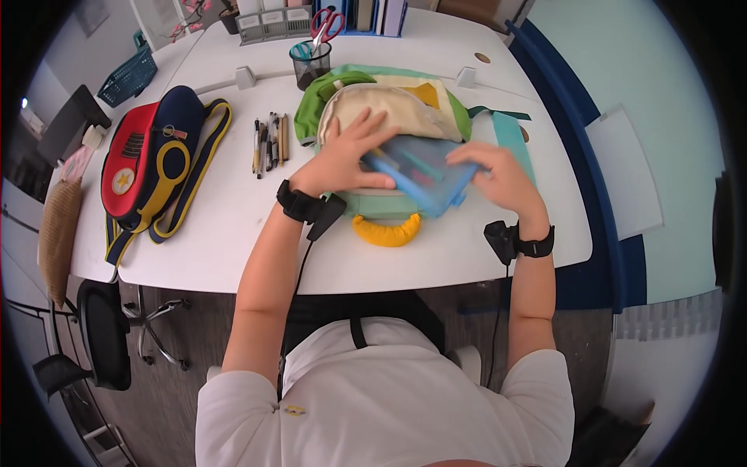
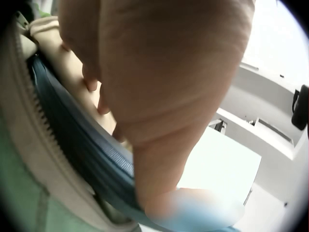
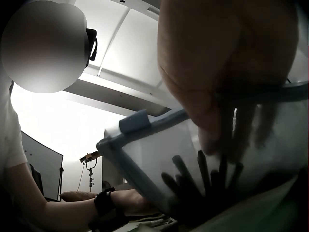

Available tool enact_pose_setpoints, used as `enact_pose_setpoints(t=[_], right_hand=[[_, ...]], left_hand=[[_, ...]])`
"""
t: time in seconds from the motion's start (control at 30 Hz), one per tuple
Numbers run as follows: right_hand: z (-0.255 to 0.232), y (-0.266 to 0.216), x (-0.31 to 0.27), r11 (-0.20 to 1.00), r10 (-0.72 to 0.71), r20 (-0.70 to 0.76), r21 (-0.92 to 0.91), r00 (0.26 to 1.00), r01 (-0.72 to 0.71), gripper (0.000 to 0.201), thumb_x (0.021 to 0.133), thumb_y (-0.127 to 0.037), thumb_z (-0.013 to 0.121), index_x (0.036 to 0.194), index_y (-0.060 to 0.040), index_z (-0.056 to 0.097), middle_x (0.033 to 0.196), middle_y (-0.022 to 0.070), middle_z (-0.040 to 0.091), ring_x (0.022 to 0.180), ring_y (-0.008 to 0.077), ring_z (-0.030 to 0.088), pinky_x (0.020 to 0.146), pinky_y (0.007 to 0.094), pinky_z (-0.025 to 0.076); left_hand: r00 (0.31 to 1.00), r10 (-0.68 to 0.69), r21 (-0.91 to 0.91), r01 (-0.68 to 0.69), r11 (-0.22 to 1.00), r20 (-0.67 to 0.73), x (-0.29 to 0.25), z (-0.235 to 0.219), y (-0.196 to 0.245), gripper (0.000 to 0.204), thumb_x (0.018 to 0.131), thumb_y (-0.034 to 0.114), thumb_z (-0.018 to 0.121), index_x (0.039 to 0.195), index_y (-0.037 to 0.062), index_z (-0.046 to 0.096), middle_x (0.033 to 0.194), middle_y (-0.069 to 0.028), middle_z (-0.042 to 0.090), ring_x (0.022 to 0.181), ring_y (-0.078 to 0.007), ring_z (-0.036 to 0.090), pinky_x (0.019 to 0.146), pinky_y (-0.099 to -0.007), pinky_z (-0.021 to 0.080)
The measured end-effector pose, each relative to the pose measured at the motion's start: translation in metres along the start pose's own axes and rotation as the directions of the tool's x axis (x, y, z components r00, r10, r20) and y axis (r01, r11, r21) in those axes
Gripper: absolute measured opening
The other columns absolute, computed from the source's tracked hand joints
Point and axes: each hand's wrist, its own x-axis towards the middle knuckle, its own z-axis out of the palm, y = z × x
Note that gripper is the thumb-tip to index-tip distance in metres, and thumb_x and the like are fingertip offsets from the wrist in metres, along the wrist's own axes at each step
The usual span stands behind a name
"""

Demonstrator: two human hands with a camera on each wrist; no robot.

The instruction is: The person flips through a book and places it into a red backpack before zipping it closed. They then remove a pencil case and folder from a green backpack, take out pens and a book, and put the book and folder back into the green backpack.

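Both forearms extend over the white table [image 1: 210, 268], a black strap at each of the 2 wrists. The left hand [image 1: 348, 156] lies palm down, its fingers fanned and extended across the beige panel [image 1: 389, 105] of a green backpack [image 1: 307, 117]; its thumb points sideways over a pouch [image 1: 424, 173]. The right hand [image 1: 504, 177] arches inward from a bent wrist and pinches the pouch's rim, thumb on 1 face and fingers on the other. The pouch, of translucent blue film with a darker rim, slants across the backpack's front, partly behind a toothed zip edge seen from the left wrist; dark, slender rods show through its film from the right wrist. The backpack is soft fabric, with a puckered, curved yellow handle [image 1: 387, 231] nearest the person. To its left lie slim pens [image 1: 271, 144] in a row and a rounded red-and-navy backpack [image 1: 136, 167] with yellow trim.
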Motion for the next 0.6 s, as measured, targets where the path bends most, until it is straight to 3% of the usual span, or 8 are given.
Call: enact_pose_setpoints(t=[0.03,0.1,0.2,0.23,0.27,0.37,0.47,0.6], right_hand=[[-0.001,0.003,-0.005,1.0,-0.019,0.126,-0.008,0.992,0.021,0.031,0.078,0.0,0.051,0.109,-0.003,0.058,0.102,0.0137,0.062,0.093,0.0256,0.06,0.083,0.0315,0.045],[-0.004,0.008,-0.017,0.998,-0.054,0.37,-0.014,0.927,0.064,0.037,0.078,-0.006,0.055,0.115,-0.0038,0.057,0.11,0.0135,0.061,0.102,0.0265,0.058,0.09,0.0321,0.043],[-0.022,0.036,-0.023,0.94,0.256,0.307,0.142,0.917,-0.31,0.044,0.08,-0.016,0.059,0.121,-0.0031,0.053,0.12,0.0156,0.056,0.111,0.0278,0.054,0.093,0.0345,0.042],[-0.023,0.058,-0.026,0.902,0.412,0.092,0.096,0.906,-0.42,0.046,0.08,-0.02,0.06,0.121,-0.0018,0.053,0.124,0.017,0.053,0.113,0.0298,0.052,0.093,0.037,0.042],[-0.022,0.083,-0.029,0.845,0.534,-0.133,0.076,0.835,-0.529,0.047,0.08,-0.024,0.061,0.12,-0.0005,0.052,0.127,0.0184,0.05,0.114,0.0319,0.05,0.093,0.0395,0.043],[-0.015,0.137,-0.038,0.558,0.57,-0.476,-0.374,0.669,-0.741,0.05,0.078,-0.028,0.063,0.119,-0.0006,0.051,0.128,0.0199,0.046,0.112,0.037,0.049,0.09,0.0435,0.045],[-0.005,0.156,-0.043,0.367,0.701,-0.397,-0.513,0.593,-0.776,0.053,0.076,-0.027,0.063,0.12,-0.0014,0.048,0.121,0.0228,0.047,0.106,0.0429,0.05,0.087,0.0466,0.046],[-0.009,0.163,-0.034,0.331,0.777,-0.35,-0.481,0.524,-0.812,0.059,0.074,-0.027,0.064,0.126,-0.0055,0.046,0.117,0.0274,0.049,0.106,0.0435,0.05,0.09,0.0447,0.045]], left_hand=[[0.999,-0.006,0.09,0.001,0.996,0.053,-0.001,0.003,0.003,0.081,0.067,0.055,0.07,0.136,0.0231,0.041,0.147,-0.0107,0.025,0.138,-0.0322,0.013,0.103,-0.0641,0.006],[0.991,-0.022,0.21,-0.005,0.978,0.129,-0.002,0.007,0.004,0.082,0.065,0.056,0.07,0.135,0.0234,0.043,0.148,-0.0091,0.024,0.138,-0.0314,0.013,0.104,-0.0637,0.006],[0.988,-0.042,0.249,0.003,0.969,0.151,-0.003,0.009,0.001,0.082,0.063,0.057,0.07,0.133,0.0238,0.044,0.148,-0.0064,0.024,0.139,-0.0293,0.012,0.105,-0.063,0.006],[0.987,-0.046,0.246,0.007,0.969,0.154,-0.003,0.008,0.002,0.082,0.063,0.057,0.07,0.133,0.0239,0.044,0.148,-0.0063,0.024,0.139,-0.0291,0.012,0.105,-0.0627,0.005],[0.987,-0.051,0.245,0.011,0.969,0.155,-0.002,0.008,0.002,0.082,0.063,0.057,0.07,0.133,0.0239,0.044,0.148,-0.0063,0.024,0.139,-0.029,0.012,0.105,-0.0624,0.005],[0.988,-0.051,0.244,0.014,0.97,0.144,-0.002,0.009,0.003,0.082,0.062,0.057,0.07,0.133,0.0241,0.044,0.148,-0.0063,0.024,0.139,-0.029,0.012,0.105,-0.0619,0.004],[0.99,-0.045,0.254,0.01,0.967,0.133,-0.002,0.012,0.001,0.083,0.062,0.058,0.069,0.133,0.0239,0.044,0.148,-0.0063,0.024,0.139,-0.0289,0.012,0.105,-0.0621,0.004],[0.991,-0.044,0.244,0.012,0.97,0.126,-0.004,0.014,-0.002,0.083,0.062,0.058,0.069,0.134,0.0243,0.044,0.148,-0.0061,0.023,0.139,-0.0286,0.012,0.105,-0.0625,0.004]])
